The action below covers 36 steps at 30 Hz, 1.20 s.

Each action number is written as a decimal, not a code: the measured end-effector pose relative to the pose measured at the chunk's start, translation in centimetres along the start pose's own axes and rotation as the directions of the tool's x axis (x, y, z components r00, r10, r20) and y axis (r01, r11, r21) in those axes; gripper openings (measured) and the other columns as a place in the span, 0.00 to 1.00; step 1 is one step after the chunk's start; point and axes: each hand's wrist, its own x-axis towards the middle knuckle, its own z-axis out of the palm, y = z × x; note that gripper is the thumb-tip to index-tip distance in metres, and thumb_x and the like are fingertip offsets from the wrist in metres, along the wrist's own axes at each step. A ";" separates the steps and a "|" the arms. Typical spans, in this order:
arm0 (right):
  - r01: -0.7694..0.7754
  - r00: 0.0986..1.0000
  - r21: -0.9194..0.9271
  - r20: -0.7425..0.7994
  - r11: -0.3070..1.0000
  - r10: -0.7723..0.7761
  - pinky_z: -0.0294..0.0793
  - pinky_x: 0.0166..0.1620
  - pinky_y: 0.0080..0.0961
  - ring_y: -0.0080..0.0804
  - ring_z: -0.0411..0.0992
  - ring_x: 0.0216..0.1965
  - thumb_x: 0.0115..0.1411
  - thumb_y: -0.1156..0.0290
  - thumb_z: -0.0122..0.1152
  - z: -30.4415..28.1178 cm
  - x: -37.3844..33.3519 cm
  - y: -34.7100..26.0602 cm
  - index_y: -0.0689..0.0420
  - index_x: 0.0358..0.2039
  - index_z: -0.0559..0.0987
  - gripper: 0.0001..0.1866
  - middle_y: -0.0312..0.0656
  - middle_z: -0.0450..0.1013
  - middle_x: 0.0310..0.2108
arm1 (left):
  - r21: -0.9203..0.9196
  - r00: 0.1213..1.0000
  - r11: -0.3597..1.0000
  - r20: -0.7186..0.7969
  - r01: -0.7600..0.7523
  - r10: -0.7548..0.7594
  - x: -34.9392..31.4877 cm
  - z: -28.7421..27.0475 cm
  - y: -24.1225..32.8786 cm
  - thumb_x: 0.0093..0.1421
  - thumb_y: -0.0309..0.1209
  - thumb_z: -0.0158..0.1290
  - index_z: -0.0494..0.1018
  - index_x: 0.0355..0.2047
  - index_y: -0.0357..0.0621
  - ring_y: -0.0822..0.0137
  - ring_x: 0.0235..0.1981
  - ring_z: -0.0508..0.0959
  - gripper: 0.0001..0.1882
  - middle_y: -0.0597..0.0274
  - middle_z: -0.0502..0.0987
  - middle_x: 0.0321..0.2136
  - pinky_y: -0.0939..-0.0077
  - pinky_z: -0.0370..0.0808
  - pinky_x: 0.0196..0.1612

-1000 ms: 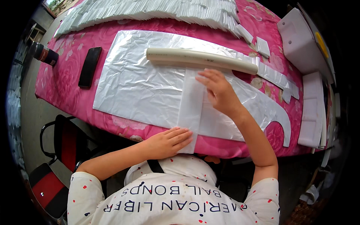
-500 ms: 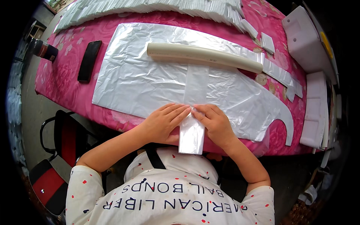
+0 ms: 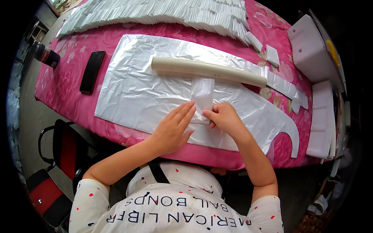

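A shiny white plastic bag, folded into a narrow strip (image 3: 203,91), lies across a spread of flat plastic bags (image 3: 132,85). My right hand (image 3: 225,117) is closed at the strip's near right edge, thumb and fingers pinched on it. My left hand (image 3: 174,126) rests at the strip's left side with its fingers stretched out straight and the thumb apart. Beyond the strip, a long cream-coloured pipe (image 3: 210,70) lies crosswise on the bags, over the strip's far end.
Rows of folded white bags (image 3: 155,17) fill the far side of the pink flowered tablecloth (image 3: 70,97). A black phone (image 3: 93,72) and a dark jar (image 3: 46,54) are on the left. White foam boxes (image 3: 311,42) stand at the right; a red-and-black chair (image 3: 64,151) is lower left.
The strip's near end, which hung past the table edge towards me, is now folded up away from me. My right hand has curled into a pinch; my left fingers have straightened.
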 end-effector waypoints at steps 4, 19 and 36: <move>-0.022 1.000 -0.017 -0.003 1.000 0.022 0.67 0.22 0.22 0.23 0.71 0.15 0.53 0.62 0.60 0.0 0.4 0.5 0.64 0.23 0.78 0.15 0.39 0.71 0.13 | 0.202 0.981 0.979 0.193 -0.024 -0.015 -0.2 1.8 0.9 0.55 0.39 0.49 0.50 0.58 0.28 0.49 0.64 0.48 0.37 0.41 0.49 0.61 0.58 0.47 0.63; 0.656 0.505 -0.704 0.142 0.272 -0.851 0.65 0.54 0.33 0.41 0.66 0.51 0.46 0.73 0.62 -0.1 0.3 2.2 0.59 0.44 0.74 0.21 0.44 0.69 0.48 | 0.266 0.999 0.964 -0.041 -0.022 0.034 1.8 1.6 0.8 0.47 0.29 0.52 0.66 0.46 0.30 0.56 0.49 0.70 0.26 0.48 0.70 0.47 0.65 0.67 0.49; 0.803 0.444 -0.496 0.125 0.331 -0.887 0.72 0.41 0.28 0.34 0.72 0.38 0.40 0.83 0.58 1.1 -1.6 4.2 0.54 0.37 0.78 0.20 0.36 0.74 0.37 | 0.057 0.960 0.960 -0.022 -0.276 0.277 -1.3 0.0 0.0 0.44 0.28 0.54 0.70 0.42 0.37 0.60 0.42 0.75 0.21 0.54 0.74 0.42 0.66 0.71 0.46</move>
